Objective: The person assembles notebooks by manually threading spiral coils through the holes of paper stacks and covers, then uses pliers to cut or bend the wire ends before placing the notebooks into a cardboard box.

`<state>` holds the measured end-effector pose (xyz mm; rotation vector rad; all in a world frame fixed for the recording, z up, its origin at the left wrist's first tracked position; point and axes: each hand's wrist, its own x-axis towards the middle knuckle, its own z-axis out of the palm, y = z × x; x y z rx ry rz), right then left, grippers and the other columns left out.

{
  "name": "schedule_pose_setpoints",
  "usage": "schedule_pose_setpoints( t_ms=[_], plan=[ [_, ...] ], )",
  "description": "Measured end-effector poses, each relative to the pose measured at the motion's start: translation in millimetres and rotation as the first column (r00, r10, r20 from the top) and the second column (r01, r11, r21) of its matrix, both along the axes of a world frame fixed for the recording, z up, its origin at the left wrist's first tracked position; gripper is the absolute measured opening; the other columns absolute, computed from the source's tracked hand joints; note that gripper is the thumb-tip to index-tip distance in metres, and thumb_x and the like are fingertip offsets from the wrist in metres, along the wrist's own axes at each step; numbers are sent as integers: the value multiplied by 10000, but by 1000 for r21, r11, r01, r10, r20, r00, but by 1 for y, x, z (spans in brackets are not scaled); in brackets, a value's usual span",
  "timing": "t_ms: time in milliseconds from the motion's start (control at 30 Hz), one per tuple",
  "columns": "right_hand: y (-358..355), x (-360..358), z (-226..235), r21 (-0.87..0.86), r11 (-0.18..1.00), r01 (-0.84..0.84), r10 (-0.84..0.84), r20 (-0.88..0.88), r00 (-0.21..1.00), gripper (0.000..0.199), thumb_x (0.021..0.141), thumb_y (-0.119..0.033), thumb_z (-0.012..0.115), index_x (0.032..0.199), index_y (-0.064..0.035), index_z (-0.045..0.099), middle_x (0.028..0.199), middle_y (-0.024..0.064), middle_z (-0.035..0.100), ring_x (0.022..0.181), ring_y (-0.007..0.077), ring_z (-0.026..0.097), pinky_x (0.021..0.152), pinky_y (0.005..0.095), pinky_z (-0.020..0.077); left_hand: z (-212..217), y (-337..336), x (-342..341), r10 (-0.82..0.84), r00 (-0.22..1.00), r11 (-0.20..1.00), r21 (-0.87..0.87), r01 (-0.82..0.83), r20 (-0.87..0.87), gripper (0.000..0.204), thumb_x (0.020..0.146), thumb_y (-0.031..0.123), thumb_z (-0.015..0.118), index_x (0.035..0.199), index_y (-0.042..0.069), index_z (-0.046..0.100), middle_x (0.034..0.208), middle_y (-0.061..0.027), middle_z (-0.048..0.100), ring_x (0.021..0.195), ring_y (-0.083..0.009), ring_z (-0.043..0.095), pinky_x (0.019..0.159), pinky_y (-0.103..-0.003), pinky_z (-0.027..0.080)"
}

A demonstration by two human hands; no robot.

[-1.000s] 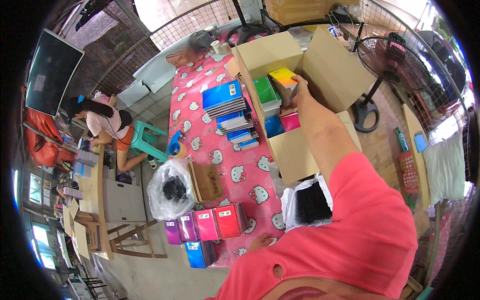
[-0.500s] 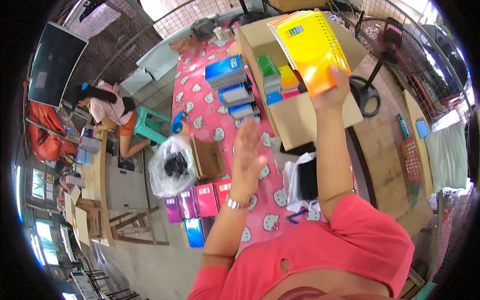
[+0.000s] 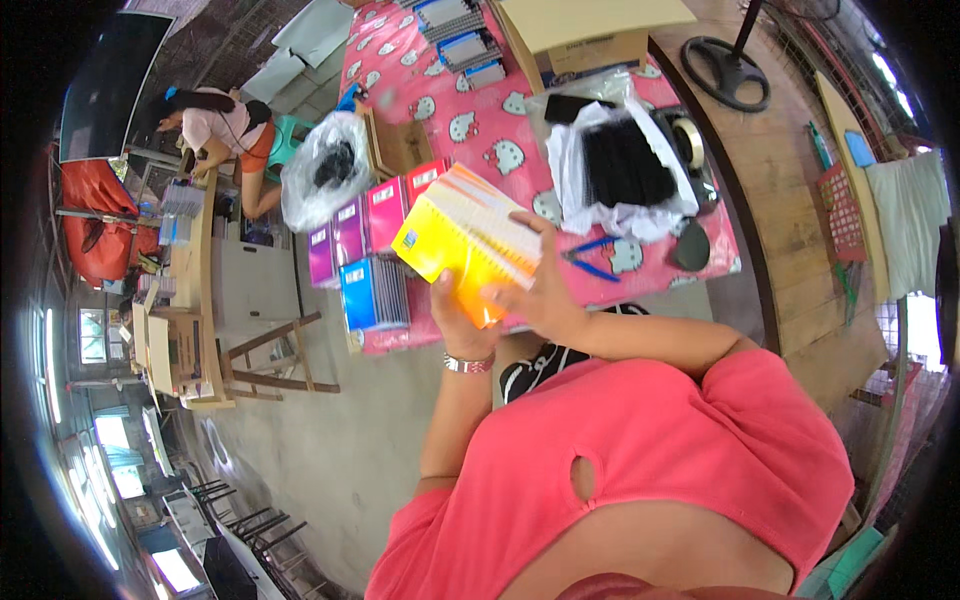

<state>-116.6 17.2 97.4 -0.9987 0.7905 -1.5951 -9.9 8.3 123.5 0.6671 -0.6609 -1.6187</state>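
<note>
A stack of yellow-orange spiral notebooks (image 3: 437, 240) is held in front of me, tilted, its page edges fanned slightly apart. My left hand (image 3: 462, 322) is closed round the near left side of the notebooks, thumb on the yellow cover. On the right, my right hand (image 3: 545, 300) grips the stack at its near right edge, fingers against the pages. Just left of the stack, on the pink patterned tablecloth (image 3: 490, 125), stand purple notebooks (image 3: 348, 225), pink notebooks (image 3: 386, 212) and a pile of blue spiral notebooks (image 3: 372, 294).
Blue notebook piles (image 3: 468, 48) and a cardboard box (image 3: 595, 55) stand farther back. Black strips (image 3: 628, 165) lie in white wrapping, near blue-handled pliers (image 3: 592, 258). A clear plastic bag (image 3: 325, 170) sits at the table's left edge. Another person (image 3: 225, 130) works at a side table.
The yellow notebooks have come down from above the box to the near left of the table. My left hand, empty before, now holds them along with my right. My view has shifted nearer.
</note>
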Motion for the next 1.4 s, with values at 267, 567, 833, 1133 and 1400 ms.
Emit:
schedule_pose_setpoints(
  t_ms=[267, 567, 833, 1133, 1400],
  plan=[
    [78, -13, -48, -156, 910, -385, 340, -253, 906, 835, 803, -443, 717, 1414, -76, 282, 1212, 180, 434, 1104, 286, 467, 949, 414, 419, -96, 79, 74, -189, 888, 982, -64, 179, -420, 897, 765, 545, 629, 1478, 123, 284, 1466, -141, 370, 1337, -333, 374, 1085, -540, 324],
    [27, -128, -157, -108, 992, -69, -110, -994, -26, 297, 808, -151, 628, 1098, -89, 614, 1045, 125, 585, 1000, 310, 568, 897, 450, 425, -160, 18, 120, -394, 919, 872, 317, 372, 5, 667, 757, 364, 655, 1306, 17, 504, 1251, -160, 599, 1092, -337, 611, 966, -501, 474],
    [38, -187, -115, -78, 977, 200, -53, -990, -128, 202, 735, -118, 634, 929, -63, 634, 937, 123, 592, 948, 305, 593, 786, 429, 491, -99, -89, 7, -922, 278, 387, 671, 632, 270, 613, 723, 158, 732, 1268, -11, 510, 1147, -135, 637, 1014, -292, 635, 918, -390, 495],
    [-132, -174, -106, -298, 812, 503, -297, -951, -84, 122, 825, -154, 588, 868, -41, 611, 934, 163, 611, 852, 340, 642, 726, 427, 548, -89, -144, -31, -706, -323, 198, 613, 765, 631, 1041, 613, 133, 781, 1484, 71, 214, 1377, -155, 473, 1275, -273, 441, 1076, -386, 333],
    [-154, -175, -115, -161, 801, 576, -160, -986, -53, 179, 843, -161, 556, 891, -20, 655, 885, 195, 664, 828, 344, 676, 704, 426, 563, -47, 3, -40, 560, -109, 544, -265, 796, 821, 521, 683, 175, 729, 1158, 64, 544, 1087, -142, 583, 985, -330, 568, 857, -438, 460]
  ],
)
